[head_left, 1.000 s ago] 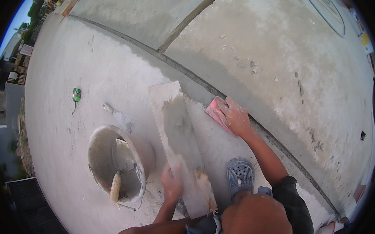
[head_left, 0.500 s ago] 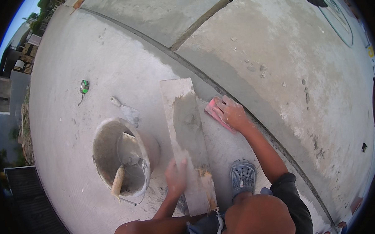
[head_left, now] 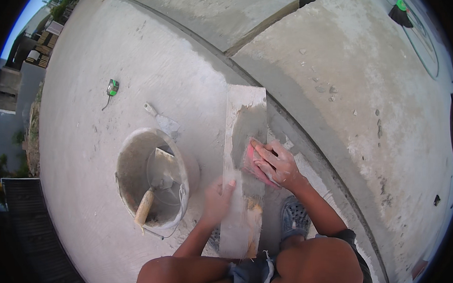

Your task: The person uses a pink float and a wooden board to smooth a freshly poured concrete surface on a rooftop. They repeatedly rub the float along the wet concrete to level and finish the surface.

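A mortar-smeared wooden board (head_left: 234, 212) slants up in front of me, with wet grey mortar spread over its upper face. My left hand (head_left: 219, 200) grips its left edge, thumb on top and the other fingers hidden behind it. In my right hand (head_left: 280, 165) is a pink hand float (head_left: 263, 177), its face turned against the mortar at the board's right side. A worn bucket (head_left: 189, 163) stands left of the board. Inside it a trowel with a wooden handle (head_left: 145, 208) leans on the rim.
A scraper (head_left: 165, 124) and a green tape measure (head_left: 113, 88) lie on the concrete beyond the bucket. A dark groove (head_left: 307, 130) curves past on the right, edged by damp mortar. Farther right are a broom head (head_left: 400, 15) and a hose (head_left: 430, 62).
My right hand has brought the float from the ground beside the groove leftward onto the board. The board's far end has swung right, with my left hand still on it.
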Demonstrator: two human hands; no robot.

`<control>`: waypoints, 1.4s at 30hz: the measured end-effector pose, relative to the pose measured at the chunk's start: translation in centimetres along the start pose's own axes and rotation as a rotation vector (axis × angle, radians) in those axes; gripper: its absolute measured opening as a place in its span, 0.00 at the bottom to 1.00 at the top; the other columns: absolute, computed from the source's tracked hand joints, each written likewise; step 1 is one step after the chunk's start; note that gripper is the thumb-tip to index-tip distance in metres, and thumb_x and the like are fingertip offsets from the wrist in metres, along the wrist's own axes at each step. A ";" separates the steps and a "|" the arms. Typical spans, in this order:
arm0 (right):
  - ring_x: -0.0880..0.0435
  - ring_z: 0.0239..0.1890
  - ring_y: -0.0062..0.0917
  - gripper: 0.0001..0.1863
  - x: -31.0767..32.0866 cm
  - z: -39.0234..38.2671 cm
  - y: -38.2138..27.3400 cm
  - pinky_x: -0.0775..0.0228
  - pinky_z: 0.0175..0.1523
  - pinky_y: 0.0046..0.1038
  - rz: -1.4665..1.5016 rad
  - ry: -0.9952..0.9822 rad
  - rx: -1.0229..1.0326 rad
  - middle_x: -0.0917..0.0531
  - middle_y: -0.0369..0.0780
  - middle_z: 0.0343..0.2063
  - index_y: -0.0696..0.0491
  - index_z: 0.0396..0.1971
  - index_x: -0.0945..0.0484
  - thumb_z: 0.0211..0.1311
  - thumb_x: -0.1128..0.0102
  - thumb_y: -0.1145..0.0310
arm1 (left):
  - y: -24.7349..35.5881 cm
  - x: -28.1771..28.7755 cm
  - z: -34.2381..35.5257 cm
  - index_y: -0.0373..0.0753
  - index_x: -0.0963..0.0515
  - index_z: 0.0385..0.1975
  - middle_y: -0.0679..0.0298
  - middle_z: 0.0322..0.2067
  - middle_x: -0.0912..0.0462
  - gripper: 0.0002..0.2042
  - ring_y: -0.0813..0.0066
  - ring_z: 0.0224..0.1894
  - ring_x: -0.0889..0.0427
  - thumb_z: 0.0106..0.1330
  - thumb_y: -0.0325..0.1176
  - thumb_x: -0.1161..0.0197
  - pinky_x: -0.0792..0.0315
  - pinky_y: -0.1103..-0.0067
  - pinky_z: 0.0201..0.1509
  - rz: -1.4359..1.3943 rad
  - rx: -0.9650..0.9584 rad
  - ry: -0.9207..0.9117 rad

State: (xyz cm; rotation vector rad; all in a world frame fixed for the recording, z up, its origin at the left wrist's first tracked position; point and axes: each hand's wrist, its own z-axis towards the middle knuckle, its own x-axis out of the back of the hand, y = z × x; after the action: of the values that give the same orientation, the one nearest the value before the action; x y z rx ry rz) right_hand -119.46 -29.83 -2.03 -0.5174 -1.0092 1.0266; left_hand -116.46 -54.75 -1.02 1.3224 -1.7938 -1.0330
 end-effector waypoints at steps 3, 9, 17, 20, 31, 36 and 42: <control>0.21 0.33 0.32 0.25 0.5 -5.0 0.2 0.26 0.38 0.31 -0.047 -0.174 -0.108 0.22 0.43 0.34 0.56 0.61 0.18 0.63 0.30 0.71 | 0.0 1.8 -0.2 0.29 0.20 0.56 0.63 0.45 0.13 0.18 0.80 0.45 0.18 0.79 0.39 0.40 0.24 0.79 0.50 -0.088 0.056 0.113; 0.21 0.34 0.35 0.21 4.2 -5.8 0.6 0.24 0.40 0.35 -0.026 -0.154 -0.282 0.22 0.43 0.33 0.51 0.60 0.17 0.67 0.34 0.68 | 0.2 1.2 -0.5 0.30 0.20 0.55 0.63 0.43 0.13 0.17 0.81 0.43 0.17 0.78 0.39 0.38 0.23 0.79 0.49 0.014 -0.016 0.164; 0.19 0.38 0.37 0.19 2.2 -1.4 0.6 0.25 0.44 0.34 0.282 -0.444 -0.237 0.18 0.46 0.37 0.57 0.59 0.18 0.74 0.42 0.66 | 0.7 0.3 0.4 0.29 0.21 0.55 0.63 0.44 0.13 0.17 0.82 0.42 0.17 0.78 0.38 0.37 0.23 0.81 0.48 0.007 0.014 0.107; 0.16 0.43 0.34 0.19 2.5 -5.7 -1.6 0.21 0.45 0.31 0.747 -0.569 -0.591 0.14 0.45 0.40 0.60 0.58 0.18 0.77 0.43 0.64 | 0.7 0.5 0.4 0.28 0.21 0.55 0.62 0.44 0.13 0.17 0.83 0.42 0.17 0.78 0.37 0.37 0.23 0.82 0.48 -0.044 -0.009 0.168; 0.14 0.47 0.32 0.23 2.8 -0.8 8.8 0.21 0.54 0.35 0.759 0.069 -0.819 0.12 0.43 0.43 0.58 0.56 0.18 0.77 0.44 0.54 | -1.9 1.4 -0.9 0.28 0.21 0.57 0.62 0.47 0.14 0.17 0.80 0.47 0.18 0.77 0.35 0.37 0.25 0.80 0.53 -0.002 -0.058 0.323; 0.17 0.45 0.42 0.25 -2.0 7.3 11.7 0.23 0.50 0.41 -0.086 -0.005 -0.498 0.17 0.48 0.41 0.56 0.61 0.21 0.77 0.46 0.52 | -2.7 0.5 -2.0 0.28 0.21 0.56 0.60 0.49 0.15 0.15 0.79 0.50 0.19 0.78 0.33 0.39 0.26 0.80 0.55 0.040 -0.006 0.354; 0.15 0.44 0.44 0.24 -6.6 12.7 13.0 0.20 0.49 0.43 -0.477 -0.106 -0.381 0.21 0.47 0.44 0.52 0.63 0.24 0.77 0.47 0.53 | -2.8 0.3 -2.5 0.27 0.24 0.58 0.61 0.47 0.15 0.17 0.81 0.47 0.18 0.79 0.35 0.39 0.26 0.80 0.54 -0.081 -0.047 0.355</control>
State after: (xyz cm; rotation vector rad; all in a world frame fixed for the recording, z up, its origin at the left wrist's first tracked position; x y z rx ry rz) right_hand -137.55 -30.81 -8.82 -0.4995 -1.3546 0.4404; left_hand -113.14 -56.06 -2.36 1.4560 -1.4535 -0.8152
